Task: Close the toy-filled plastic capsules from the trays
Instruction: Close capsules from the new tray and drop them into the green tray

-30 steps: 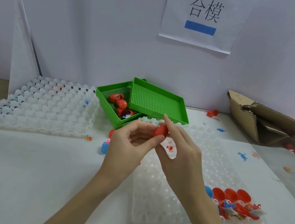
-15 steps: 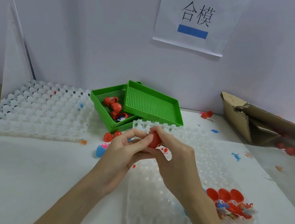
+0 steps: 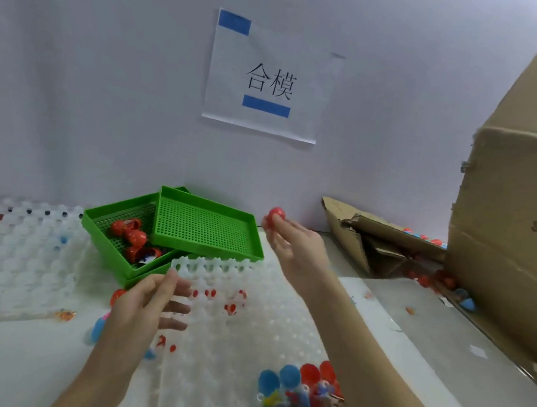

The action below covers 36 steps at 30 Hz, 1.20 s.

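Capsule: red capsule (image 3: 275,216) is sitting pinched at the fingertips of the right hand (image 3: 295,247), raised above the far edge of the near tray and well clear of it; it appears to be closed, though the seam is hiding behind the fingers.
Right hand: thumb and fingers are clamping on the capsule, arm stretching toward the cardboard box (image 3: 509,251) at the table's right edge.
Left hand: left hand (image 3: 145,306) is hovering over the left edge of the near white tray (image 3: 229,326), fingers spread apart and holding nothing.
Waiting work: open blue and red halves (image 3: 298,387) with toys are crowding the tray's near right corner.
Green trays: two green trays (image 3: 204,226) are lying stacked askew at the far edge of the table, red capsules resting in the lower one.
Far left: a second white tray (image 3: 10,257) is lying along the table's left edge.
Step in hand: the finished capsule is probably heading for the box. Doing it well is meaning keeping the pinch across both halves so the seam is not popping, releasing only once over the opening, and sending the free hand toward the filled corner meanwhile.
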{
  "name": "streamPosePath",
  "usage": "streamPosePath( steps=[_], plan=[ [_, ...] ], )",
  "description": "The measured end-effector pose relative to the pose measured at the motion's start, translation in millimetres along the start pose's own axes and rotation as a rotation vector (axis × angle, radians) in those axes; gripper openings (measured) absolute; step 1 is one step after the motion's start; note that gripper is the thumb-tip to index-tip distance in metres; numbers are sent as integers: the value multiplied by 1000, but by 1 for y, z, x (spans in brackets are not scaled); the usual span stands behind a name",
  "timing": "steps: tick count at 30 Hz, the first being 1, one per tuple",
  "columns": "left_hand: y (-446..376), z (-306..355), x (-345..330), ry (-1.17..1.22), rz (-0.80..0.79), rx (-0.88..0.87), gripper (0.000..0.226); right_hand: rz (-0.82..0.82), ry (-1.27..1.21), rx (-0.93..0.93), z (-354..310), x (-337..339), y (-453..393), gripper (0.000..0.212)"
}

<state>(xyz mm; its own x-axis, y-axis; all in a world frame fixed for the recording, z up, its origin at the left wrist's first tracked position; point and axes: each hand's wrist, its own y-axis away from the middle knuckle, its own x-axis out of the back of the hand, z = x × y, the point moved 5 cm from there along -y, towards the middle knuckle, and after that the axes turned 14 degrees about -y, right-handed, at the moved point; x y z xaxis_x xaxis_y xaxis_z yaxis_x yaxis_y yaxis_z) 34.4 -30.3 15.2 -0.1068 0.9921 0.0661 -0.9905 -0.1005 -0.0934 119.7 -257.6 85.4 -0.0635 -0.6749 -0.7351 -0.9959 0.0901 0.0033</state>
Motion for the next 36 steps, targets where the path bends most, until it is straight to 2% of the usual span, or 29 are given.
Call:
streamPosePath(
  steps=[2, 3, 5, 7, 8, 12, 14, 17, 19, 21, 27, 31, 36],
  plan=[
    [-3, -2, 3, -12, -11, 19, 50, 132, -443, -8, -37, 7, -42, 10],
    [-4, -4, 4, -14, -12, 25, 53, 168, -537, 35, -55, 13, -61, 13],
    [-8, -6, 3, -26, -17, 35, 55, 196, -520, 101, -83, 23, -88, 24],
    [-12, -9, 4, -36, -22, 44, 55, 219, -365, 75, -90, 35, -102, 42],
    [-14, -10, 4, -36, -21, 49, 55, 202, -238, 48, -87, 38, -105, 45],
    [-15, -12, 4, -40, -27, 61, 52, -2, 418, -53, -56, 46, -83, 36],
    [-12, -11, 2, -54, -39, 58, 51, -166, 758, -85, -41, 46, -52, 25],
    [-7, -9, 0, -94, -40, 31, 51, -513, 1283, -193, -16, 43, 5, 13],
    [-5, -6, 0, -102, -38, 14, 50, -669, 1473, -310, 0, 45, 38, 12],
    [-3, -4, 0, -100, -31, 9, 51, -732, 1578, -388, 10, 49, 61, 12],
    [-4, -5, 6, -92, -32, 31, 50, -750, 1776, -329, 16, 54, 79, 19],
    [-5, -9, 7, -128, -67, 21, 44, -734, 1766, -284, 14, 45, 75, 11],
    [5, -5, -11, -325, -209, -131, 37, -568, 1612, -74, 1, 24, 55, 9]
  ],
)
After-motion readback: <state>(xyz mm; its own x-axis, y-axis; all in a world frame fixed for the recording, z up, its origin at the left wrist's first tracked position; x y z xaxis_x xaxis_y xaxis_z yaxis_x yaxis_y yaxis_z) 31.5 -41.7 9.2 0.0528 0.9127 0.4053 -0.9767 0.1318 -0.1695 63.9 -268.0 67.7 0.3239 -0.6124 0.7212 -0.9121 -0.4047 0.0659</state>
